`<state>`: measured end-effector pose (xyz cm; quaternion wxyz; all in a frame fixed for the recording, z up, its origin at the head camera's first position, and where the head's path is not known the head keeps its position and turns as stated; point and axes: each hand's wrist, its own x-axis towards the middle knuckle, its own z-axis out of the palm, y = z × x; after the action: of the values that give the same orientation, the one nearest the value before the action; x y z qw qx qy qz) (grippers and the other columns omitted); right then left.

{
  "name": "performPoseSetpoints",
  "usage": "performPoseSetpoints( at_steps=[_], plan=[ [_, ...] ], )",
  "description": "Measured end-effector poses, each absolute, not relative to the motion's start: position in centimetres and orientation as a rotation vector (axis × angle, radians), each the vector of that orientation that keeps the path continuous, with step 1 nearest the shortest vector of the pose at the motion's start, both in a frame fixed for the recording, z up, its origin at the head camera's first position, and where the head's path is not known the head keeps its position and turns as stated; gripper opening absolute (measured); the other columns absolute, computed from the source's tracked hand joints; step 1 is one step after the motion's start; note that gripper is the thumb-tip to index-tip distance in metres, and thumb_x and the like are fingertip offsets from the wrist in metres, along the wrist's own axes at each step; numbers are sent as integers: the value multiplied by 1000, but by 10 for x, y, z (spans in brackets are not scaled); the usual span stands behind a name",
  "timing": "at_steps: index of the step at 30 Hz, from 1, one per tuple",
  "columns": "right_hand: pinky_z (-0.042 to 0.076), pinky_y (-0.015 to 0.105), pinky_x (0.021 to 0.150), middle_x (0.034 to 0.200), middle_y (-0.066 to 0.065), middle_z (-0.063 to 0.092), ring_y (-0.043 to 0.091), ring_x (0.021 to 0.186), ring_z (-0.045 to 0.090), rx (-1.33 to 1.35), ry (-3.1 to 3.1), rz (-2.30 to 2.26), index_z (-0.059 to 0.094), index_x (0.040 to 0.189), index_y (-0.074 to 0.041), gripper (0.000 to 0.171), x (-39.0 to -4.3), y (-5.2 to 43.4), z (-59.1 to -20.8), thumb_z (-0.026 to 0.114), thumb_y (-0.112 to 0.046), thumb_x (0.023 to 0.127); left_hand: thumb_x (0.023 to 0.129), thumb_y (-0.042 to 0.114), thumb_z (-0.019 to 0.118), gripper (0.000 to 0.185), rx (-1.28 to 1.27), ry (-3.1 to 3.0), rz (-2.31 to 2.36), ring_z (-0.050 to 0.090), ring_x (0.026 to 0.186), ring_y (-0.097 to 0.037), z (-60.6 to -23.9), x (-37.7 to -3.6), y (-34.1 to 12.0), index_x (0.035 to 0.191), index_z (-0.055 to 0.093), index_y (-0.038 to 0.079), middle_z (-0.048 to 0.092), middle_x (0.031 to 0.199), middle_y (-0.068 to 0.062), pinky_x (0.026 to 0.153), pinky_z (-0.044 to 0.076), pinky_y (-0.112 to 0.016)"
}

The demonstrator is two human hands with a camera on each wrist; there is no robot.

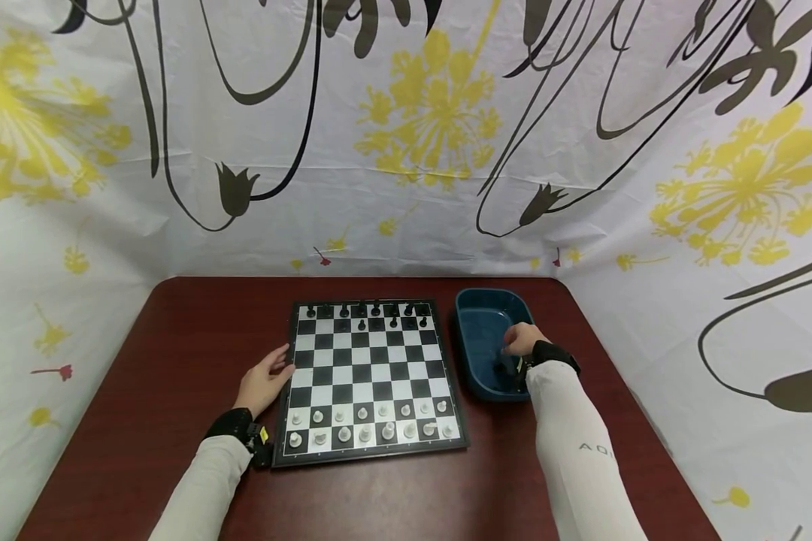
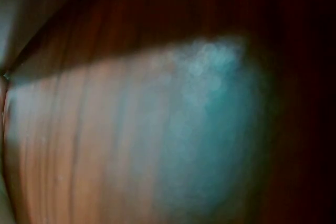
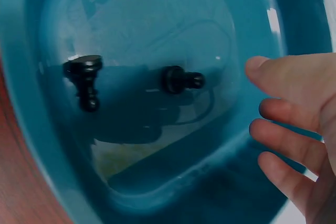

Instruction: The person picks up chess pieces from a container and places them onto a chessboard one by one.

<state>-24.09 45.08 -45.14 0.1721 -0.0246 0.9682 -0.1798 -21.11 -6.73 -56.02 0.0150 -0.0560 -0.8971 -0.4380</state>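
A black-and-white chessboard (image 1: pixel 371 373) lies on the table. White pieces (image 1: pixel 344 433) fill its two near rows. Black pieces (image 1: pixel 344 311) stand along the far row, with three black pawns (image 1: pixel 362 325) in front of them. My left hand (image 1: pixel 264 382) rests at the board's left edge, thumb and fingers extended. To the right of the board, my right hand (image 1: pixel 524 339) reaches into a blue tub (image 3: pixel 31 93), fingers apart and loosely bent with nothing between them. Two black pawns lie in the tub: one pawn (image 3: pixel 181 80) near the fingertips, another pawn (image 3: pixel 85 81) farther off.
The dark red-brown table (image 1: pixel 196 330) runs under everything. White cloth (image 1: pixel 298 135) with yellow and grey flower prints hangs behind and at both sides. The left wrist view is blurred, showing mostly the tabletop (image 2: pixel 79 145) with glare.
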Motion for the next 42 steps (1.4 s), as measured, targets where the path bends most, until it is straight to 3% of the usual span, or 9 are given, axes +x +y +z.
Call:
performPoseSetpoints(
  at_steps=[9,24,33,42],
  plan=[
    [51,40,71,98,16,62,26,87,58,1,2699,-510,63,103,2,32,-235,445,-465,69,-14,76,89,36,55,54,-154,-2797,-1352,56,107,-33,-560,-211,-67,136,42,12,55,121,-22,85,48,-47],
    [48,30,58,75,4,63,17,68,55,-62,2737,-528,67,76,-5,7,-234,446,-479,70,-7,71,90,35,55,54,-141,-2801,-1354,55,108,-34,-557,-210,-66,137,41,11,54,122,-22,86,47,-47],
    [47,29,56,75,4,64,16,66,55,-40,2743,-515,67,78,-6,6,-233,444,-479,68,-5,72,89,37,54,56,-147,-2792,-1363,55,108,-34,-558,-211,-67,137,41,12,54,123,-22,86,47,-46],
    [49,31,60,78,8,65,19,70,57,-104,2767,-470,68,81,-2,9,-243,441,-456,64,-4,74,90,37,54,56,-139,-2792,-1345,56,107,-34,-558,-211,-66,137,41,10,55,121,-23,85,47,-47]
  ],
)
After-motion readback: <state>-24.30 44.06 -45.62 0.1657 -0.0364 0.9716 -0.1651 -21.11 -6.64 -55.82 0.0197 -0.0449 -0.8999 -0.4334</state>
